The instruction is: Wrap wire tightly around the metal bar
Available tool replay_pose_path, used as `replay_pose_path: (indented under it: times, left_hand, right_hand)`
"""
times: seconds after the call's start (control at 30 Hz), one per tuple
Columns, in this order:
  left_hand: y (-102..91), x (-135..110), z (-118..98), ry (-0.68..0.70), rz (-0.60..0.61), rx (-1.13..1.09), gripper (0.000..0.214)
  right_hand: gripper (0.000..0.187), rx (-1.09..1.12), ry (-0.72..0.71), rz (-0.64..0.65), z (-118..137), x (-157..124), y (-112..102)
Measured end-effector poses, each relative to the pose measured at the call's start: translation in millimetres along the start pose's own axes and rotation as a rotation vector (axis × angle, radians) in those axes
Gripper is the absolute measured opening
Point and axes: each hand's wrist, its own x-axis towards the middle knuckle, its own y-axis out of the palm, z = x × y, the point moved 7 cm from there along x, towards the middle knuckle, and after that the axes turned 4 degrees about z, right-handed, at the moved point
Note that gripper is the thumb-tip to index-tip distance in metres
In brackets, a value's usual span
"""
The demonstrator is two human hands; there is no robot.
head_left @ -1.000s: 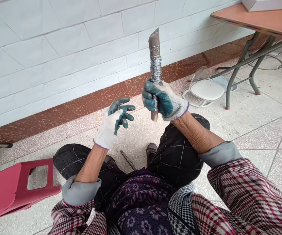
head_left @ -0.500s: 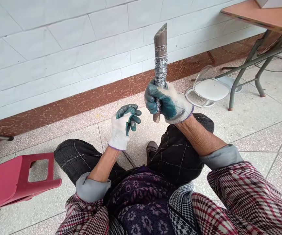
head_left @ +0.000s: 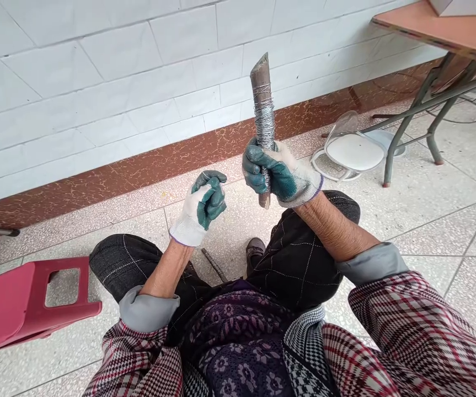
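My right hand [head_left: 277, 171], in a white glove with a green coated palm, is wrapped round the lower part of a wooden stick [head_left: 260, 74]. The stick stands nearly upright, tilted slightly left, its top cut at a slant. Thin silvery wire [head_left: 265, 118] is wound in many turns round its middle, and more turns show below my fingers. Left of the stick and apart from it, my left hand [head_left: 204, 204], gloved alike, is closed with its fingers curled in. Whatever those fingers pinch is too fine to make out.
A dark, thin rod [head_left: 214, 264] shows between my legs. At the left stands a red plastic stool [head_left: 26, 309]. A small white seat [head_left: 356, 151] is by the wall, beside an orange-topped table [head_left: 448, 30] with metal legs. A white tiled wall [head_left: 138, 82] runs across the front.
My left hand has drawn slightly left and its looser fingers have curled closed. My right hand has lowered the stick a little, and its top now leans more to the left.
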Motion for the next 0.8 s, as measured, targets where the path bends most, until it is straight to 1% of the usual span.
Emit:
replay_pose_path:
  times: [0.07,0.17,0.23,0.33,0.4,0.47,0.53,0.63,0.7,0.8]
  left_hand:
    - [-2.1,-0.8,1.2,-0.027,0.016,0.074,0.026]
    - [-6.1,-3.4,1.1,-0.094,0.050,0.273,0.021]
    - [-4.0,-4.6,-1.0,-0.135,0.124,0.382,0.018]
    - [5.2,-5.7,-1.9,-0.214,0.272,0.476,0.019]
    - [8.4,-6.0,-1.2,-0.268,0.295,0.497,0.019]
    - [9.2,-5.9,-2.3,-0.277,0.259,0.465,0.021]
    - [9.2,-6.6,-5.7,-0.234,0.210,0.400,0.024]
    - [9.9,-10.1,-10.6,-0.166,0.173,0.333,0.025]
    - [8.8,-12.2,-11.7,-0.164,0.133,0.337,0.023]
    - [4.4,-12.8,-13.2,-0.177,0.029,0.393,0.021]
  right_hand:
    - [0.049,0.000,0.000,-0.003,0.3,0.1,-0.7]
    - [0.048,0.004,0.002,-0.011,-0.4,0.4,-1.6]
    - [0.048,0.012,0.020,-0.002,-3.0,0.5,-0.3]
    - [0.049,0.028,0.054,0.009,-5.9,0.4,2.7]
    - [0.049,0.038,0.055,-0.010,-3.2,0.1,2.2]
    - [0.051,0.055,0.042,-0.023,3.3,-0.3,0.6]
    - [0.053,0.075,0.013,-0.039,12.2,-1.2,-2.6]
    - [0.054,0.086,-0.013,-0.073,22.0,-4.0,-8.2]
    - [0.054,0.070,-0.008,-0.074,23.6,-5.6,-9.1]
    - [0.054,0.035,-0.025,-0.039,23.2,-5.4,-5.7]
